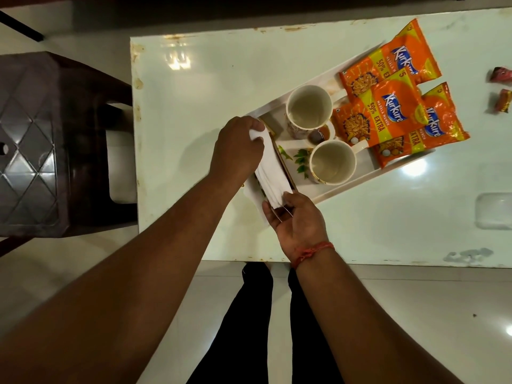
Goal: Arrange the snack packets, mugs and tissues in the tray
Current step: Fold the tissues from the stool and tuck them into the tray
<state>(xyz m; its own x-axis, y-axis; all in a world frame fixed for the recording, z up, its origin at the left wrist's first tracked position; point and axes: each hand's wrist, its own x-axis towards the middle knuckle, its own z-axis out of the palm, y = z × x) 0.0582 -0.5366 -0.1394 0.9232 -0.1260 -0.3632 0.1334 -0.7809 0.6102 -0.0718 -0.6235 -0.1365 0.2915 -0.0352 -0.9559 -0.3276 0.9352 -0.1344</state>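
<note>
Both forearms reach fwd from the bottom of the view over dark trousers and a pale tiled floor. Right hand (297, 217), w/ a red thread band (311, 252) at the wrist, is palm-up at the near end of the white tray (352, 184); fingers curl under and thumb presses on top of the near end of a folded white tissue stack (273, 173). Left hand (237, 149) is closed around the far end of the same stack, fingertips wrapped over the paper. Tissues lie along the tray's left end, partly over its rim, next to a thin brown strip; can't tell exactly what that strip is.

Tray sits diagonally on a glossy white table (207, 84). Inside it, 2 cream mugs stand upright and look empty: far mug (309, 110) and near mug (332, 162), just beside each other, handles pointing right. Green leaf print shows on the tray floor near the tissues. 3 orange Kurkure packets (388, 112) overlap at the tray's right end, the farthest one sticking out past the rim.

2 small wrapped sweets (502, 90) lie on the table well apart from the tray, far right. Dark brown plastic stool (41, 139) stands left of the table.
</note>
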